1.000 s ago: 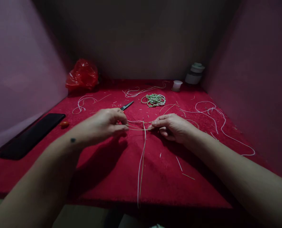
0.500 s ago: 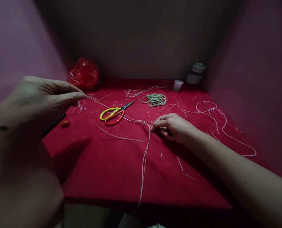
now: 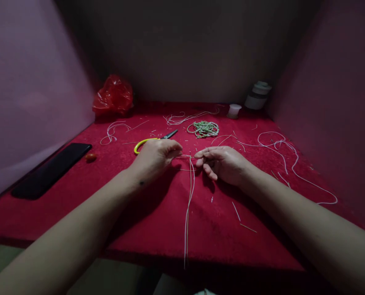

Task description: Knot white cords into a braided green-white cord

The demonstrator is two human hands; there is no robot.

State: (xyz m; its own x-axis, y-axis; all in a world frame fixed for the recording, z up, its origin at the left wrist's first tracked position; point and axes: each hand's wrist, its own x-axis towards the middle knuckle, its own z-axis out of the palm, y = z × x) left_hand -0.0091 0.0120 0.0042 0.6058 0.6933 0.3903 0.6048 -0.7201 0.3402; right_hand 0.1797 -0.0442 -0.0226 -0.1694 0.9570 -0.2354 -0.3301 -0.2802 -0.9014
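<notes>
Thin pale cords run from a small knot near the middle of the red table down over its front edge. To the left of the knot, my left hand pinches cord strands between thumb and fingers. Just right of the knot is my right hand, its thumb and index finger together on a cord and its other fingers loosely curled. Scissors with a yellow handle lie partly hidden behind my left hand. A bundle of green and white braided cord rests beyond the hands.
A black phone and a small reddish-brown object lie at left. At the back are a red plastic bag, a small white cup and a white container. Loose cord curls at right.
My left hand has come down from the upper left to beside the knot, uncovering the phone and covering part of the scissors. My right hand stays near the knot. The view has shifted slightly.
</notes>
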